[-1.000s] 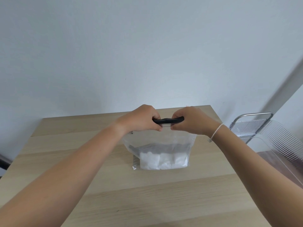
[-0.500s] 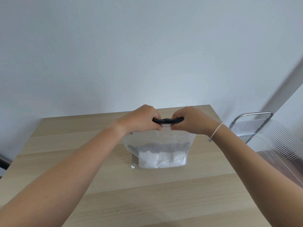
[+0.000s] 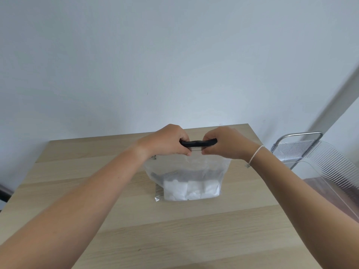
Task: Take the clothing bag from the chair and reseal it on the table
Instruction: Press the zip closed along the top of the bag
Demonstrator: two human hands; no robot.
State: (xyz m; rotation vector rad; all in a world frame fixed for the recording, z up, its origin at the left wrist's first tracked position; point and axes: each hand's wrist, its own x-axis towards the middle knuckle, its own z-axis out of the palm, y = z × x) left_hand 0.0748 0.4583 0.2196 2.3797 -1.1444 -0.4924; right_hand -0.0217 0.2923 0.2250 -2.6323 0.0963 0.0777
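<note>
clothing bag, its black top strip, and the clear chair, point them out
clothing bag [image 3: 186, 171], head view, clear front panel above the white clothing
black top strip [image 3: 198, 143], head view, middle stretch between the hands
clear chair [image 3: 330, 167], head view, ribbed transparent back

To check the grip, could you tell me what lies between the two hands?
In the head view, the bag's black strip spans from left hand to right hand.

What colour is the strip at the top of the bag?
Black. The strip shows best in the head view, pinched between both hands.
</note>
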